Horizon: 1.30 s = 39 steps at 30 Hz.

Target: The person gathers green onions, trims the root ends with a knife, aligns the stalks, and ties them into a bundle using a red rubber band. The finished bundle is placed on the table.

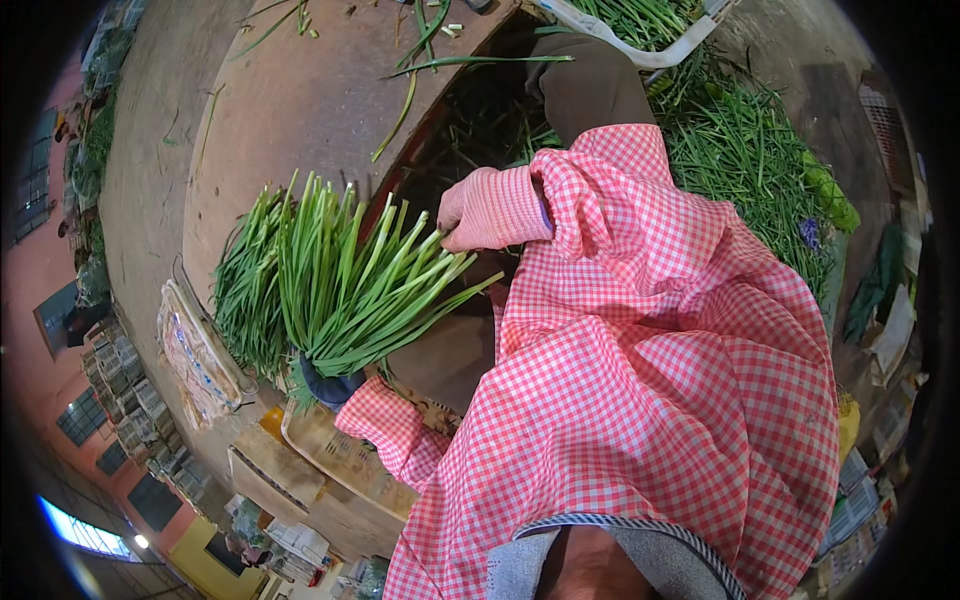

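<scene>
My left hand (pixel 326 384), in a dark blue glove, grips a bunch of garlic chives (pixel 352 300) around its leafy part. The pale stalk ends fan out upward and to the right. My right hand (pixel 480 211) wears a pink-striped knitted covering, and its fingertips are pinched on a stalk at the bunch's right edge. Behind the held bunch, a second bunch of chives (pixel 251 277) lies on the wooden tabletop (pixel 300 112). Both my arms are in red-and-white checked sleeves.
Loose leaves (pixel 397 120) and cut white stalk pieces (pixel 451 30) are scattered on the tabletop. A heap of green leaves (pixel 750 172) lies on my right, below a white plastic crate (pixel 675 49). Beyond the table stand a plastic-lined basket (pixel 199 352) and a wooden bench (pixel 277 461).
</scene>
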Motion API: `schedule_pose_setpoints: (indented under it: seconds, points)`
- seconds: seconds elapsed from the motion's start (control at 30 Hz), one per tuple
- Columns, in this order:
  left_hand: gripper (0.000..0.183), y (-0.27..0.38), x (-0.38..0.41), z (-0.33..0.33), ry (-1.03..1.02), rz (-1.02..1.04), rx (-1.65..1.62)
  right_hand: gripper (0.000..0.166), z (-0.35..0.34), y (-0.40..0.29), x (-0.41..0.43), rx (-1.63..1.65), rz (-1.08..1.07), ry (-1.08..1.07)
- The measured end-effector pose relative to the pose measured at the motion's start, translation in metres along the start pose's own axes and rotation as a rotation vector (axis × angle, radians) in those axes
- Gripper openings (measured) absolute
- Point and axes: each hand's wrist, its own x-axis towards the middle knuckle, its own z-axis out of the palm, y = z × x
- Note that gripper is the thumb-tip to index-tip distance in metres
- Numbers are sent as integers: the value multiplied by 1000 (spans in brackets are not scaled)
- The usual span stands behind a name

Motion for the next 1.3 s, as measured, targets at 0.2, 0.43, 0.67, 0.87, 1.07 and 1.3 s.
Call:
schedule_pose_setpoints:
  seconds: [0.2,0.43,0.67,0.87,1.07,1.3]
  points:
    - [33,-3,13,-11,72,-159,-227,33,-17,24,-15,199,49,93]
    - [36,-4,13,-14,48,-156,-151,40,-28,33,0,-282,244,-41]
    - [35,-13,13,-15,32,73,172,40,-20,0,37,-96,84,-94]
    - [38,-6,13,-7,138,-86,37,31,-28,7,20,-106,175,27]
    - [38,0,16,-13,147,-320,-328,41,-47,41,-1,-257,356,86]
    - [33,14,2,8,-14,-27,-191,26,-36,55,2,-410,446,113]
